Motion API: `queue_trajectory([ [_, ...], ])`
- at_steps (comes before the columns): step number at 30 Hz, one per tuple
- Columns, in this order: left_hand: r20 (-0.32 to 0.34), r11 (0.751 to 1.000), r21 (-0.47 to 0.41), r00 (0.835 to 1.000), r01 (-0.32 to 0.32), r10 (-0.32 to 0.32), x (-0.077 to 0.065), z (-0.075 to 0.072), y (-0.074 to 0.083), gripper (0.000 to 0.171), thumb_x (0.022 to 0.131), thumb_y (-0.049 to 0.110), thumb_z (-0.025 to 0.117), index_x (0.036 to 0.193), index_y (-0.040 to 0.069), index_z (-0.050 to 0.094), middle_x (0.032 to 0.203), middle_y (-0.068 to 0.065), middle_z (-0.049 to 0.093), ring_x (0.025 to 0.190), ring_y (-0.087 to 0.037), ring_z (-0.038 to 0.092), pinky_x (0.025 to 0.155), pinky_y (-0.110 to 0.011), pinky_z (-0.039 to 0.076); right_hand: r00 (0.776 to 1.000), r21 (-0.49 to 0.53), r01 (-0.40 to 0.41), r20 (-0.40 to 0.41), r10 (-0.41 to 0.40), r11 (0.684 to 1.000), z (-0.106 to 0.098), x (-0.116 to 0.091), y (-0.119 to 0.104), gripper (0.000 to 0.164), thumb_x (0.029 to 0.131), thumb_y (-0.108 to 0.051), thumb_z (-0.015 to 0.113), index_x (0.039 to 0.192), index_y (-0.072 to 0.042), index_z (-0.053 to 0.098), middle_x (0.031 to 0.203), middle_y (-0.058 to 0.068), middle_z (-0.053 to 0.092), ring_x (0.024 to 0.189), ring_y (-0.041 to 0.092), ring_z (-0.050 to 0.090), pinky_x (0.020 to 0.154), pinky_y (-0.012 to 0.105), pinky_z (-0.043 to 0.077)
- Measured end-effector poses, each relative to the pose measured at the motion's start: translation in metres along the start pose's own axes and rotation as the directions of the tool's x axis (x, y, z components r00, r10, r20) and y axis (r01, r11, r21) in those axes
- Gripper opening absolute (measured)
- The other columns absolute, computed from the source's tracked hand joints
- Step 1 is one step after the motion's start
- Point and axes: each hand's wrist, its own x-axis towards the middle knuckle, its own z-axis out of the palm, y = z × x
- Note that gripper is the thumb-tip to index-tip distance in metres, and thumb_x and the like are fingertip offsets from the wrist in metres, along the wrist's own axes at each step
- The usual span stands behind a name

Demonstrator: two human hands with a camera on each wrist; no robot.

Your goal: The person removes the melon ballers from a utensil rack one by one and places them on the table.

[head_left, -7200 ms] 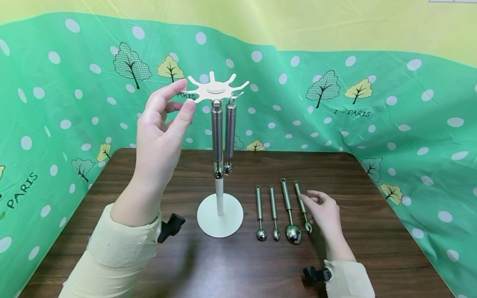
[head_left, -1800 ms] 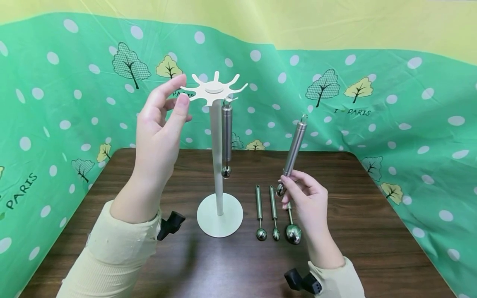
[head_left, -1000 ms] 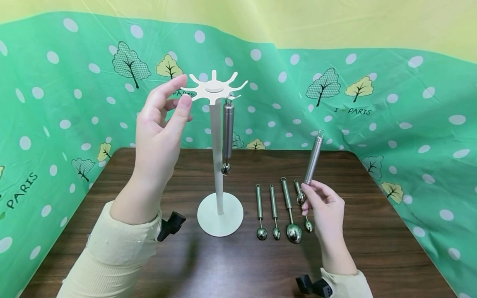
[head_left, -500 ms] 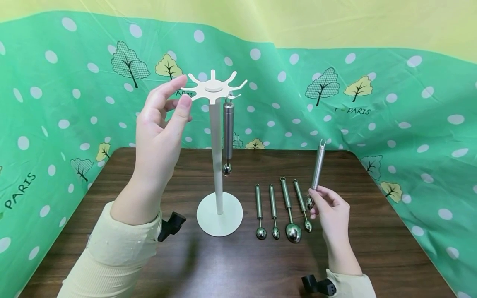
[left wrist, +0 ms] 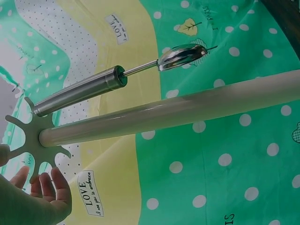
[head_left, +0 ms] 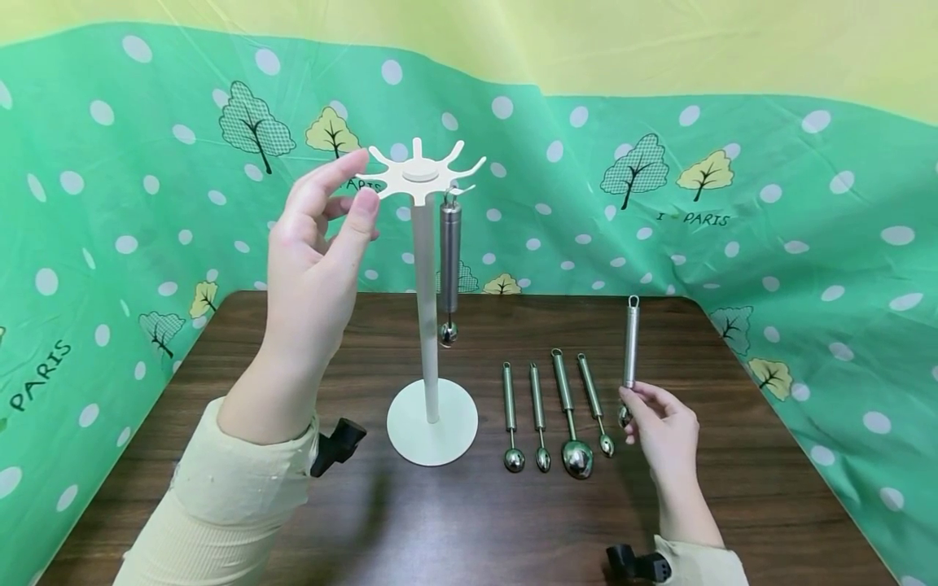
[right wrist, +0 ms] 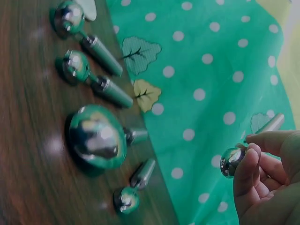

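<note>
At the upper left, my left hand (head_left: 315, 228) has thumb and fingers around one arm of the white hook rack's (head_left: 420, 174) star-shaped top. A steel melon baller (head_left: 450, 252) hangs from a hook on the rack's right side, scoop down; its oval scoop shows in the left wrist view. My right hand (head_left: 663, 431) pinches another melon baller (head_left: 632, 346) low, close to its scoop, with the ringed handle end pointing up. Its round scoop (right wrist: 231, 162) peeks out past the fingertips in the right wrist view. The hand is just right of the row of scoops.
Several steel scoops lie side by side on the dark wooden table (head_left: 513, 537), the large one (head_left: 577, 458) among them. The rack's round white base (head_left: 432, 443) stands left of them. A green dotted cloth (head_left: 557, 244) hangs behind the table.
One of the two hanging melon ballers left the rack and is now in my right hand. That hand has since moved right and lower, past the row. My left hand stays at the rack's top.
</note>
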Motion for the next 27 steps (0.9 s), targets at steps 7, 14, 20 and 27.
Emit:
queue_trajectory([
  [7, 0.002, 1.000, -0.005, 1.000, -0.008, 0.008, 0.000, 0.000, 0.000, 0.038, 0.099, 0.014, 0.058, 0.136, 0.005, 0.058, 0.136, 0.002, 0.054, 0.101, -0.018, 0.052, 0.082, -0.026, 0.052, 1.000, -0.117, 0.010, 0.018, -0.008, 0.993, -0.007, 0.008, 0.012, 0.026, 0.091, -0.015, 0.070, 0.110, 0.003, 0.067, 0.063, -0.016, 0.060, 0.042, 0.003, 0.052, 0.040, 0.023, 0.049],
  [14, 0.001, 1.000, -0.004, 1.000, -0.002, 0.002, -0.001, 0.000, -0.001, 0.038, 0.099, 0.014, 0.059, 0.136, 0.005, 0.059, 0.136, 0.001, 0.054, 0.102, -0.018, 0.052, 0.082, -0.024, 0.052, 0.998, -0.200, 0.004, 0.068, 0.009, 0.980, -0.015, 0.014, 0.020, 0.034, 0.092, -0.017, 0.069, 0.117, 0.007, 0.065, 0.063, -0.013, 0.057, 0.043, 0.004, 0.052, 0.041, 0.023, 0.049],
  [20, 0.002, 1.000, -0.002, 1.000, 0.002, -0.002, -0.001, 0.001, 0.000, 0.038, 0.099, 0.014, 0.059, 0.136, 0.005, 0.058, 0.134, 0.001, 0.053, 0.104, -0.018, 0.051, 0.080, -0.022, 0.050, 0.995, -0.243, -0.011, 0.096, 0.035, 0.970, -0.019, 0.019, 0.029, 0.034, 0.093, -0.017, 0.068, 0.118, 0.007, 0.065, 0.064, -0.011, 0.057, 0.045, 0.005, 0.052, 0.042, 0.024, 0.050],
  [27, -0.003, 1.000, 0.008, 1.000, -0.008, 0.008, -0.001, -0.001, 0.001, 0.038, 0.098, 0.014, 0.060, 0.135, 0.005, 0.059, 0.130, 0.003, 0.053, 0.104, -0.018, 0.051, 0.079, -0.023, 0.049, 0.992, -0.304, -0.006, 0.119, 0.044, 0.953, -0.018, 0.025, 0.033, 0.034, 0.093, -0.016, 0.068, 0.118, 0.007, 0.066, 0.067, -0.005, 0.062, 0.046, 0.007, 0.054, 0.042, 0.026, 0.051],
])
